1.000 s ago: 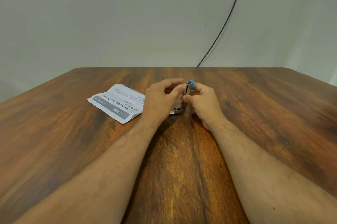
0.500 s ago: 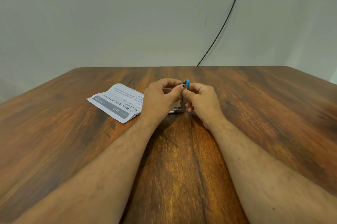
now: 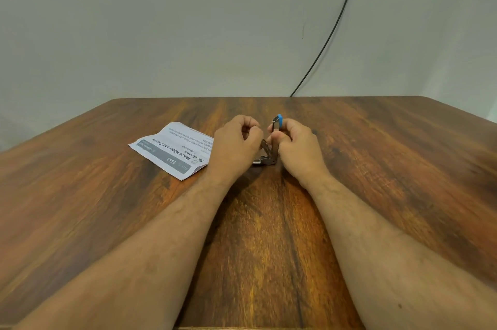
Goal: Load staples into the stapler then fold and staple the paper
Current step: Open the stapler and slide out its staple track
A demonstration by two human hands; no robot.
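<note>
Stapler (image 3: 273,142): out in the middle of the table (image 3: 376,168), swung wide open, its blue-capped top arm standing upright and the metal base lying flat on the wood.
Right hand (image 3: 297,146): wrapped around that upright arm, thumb and fingers curled on it just below the blue tip, a firm hold.
Left hand (image 3: 236,145): right beside the stapler on its left, fingers curled in tight with the tips pinched together near the slanted metal piece; what sits between those fingertips, if anything, is too small to tell.
Paper (image 3: 176,149): lying flat on the table to the left of the left hand, printed side up, text facing away, its near corner tucked behind that hand.
Cable (image 3: 333,31): a black line running down the pale wall behind the far table edge.
</note>
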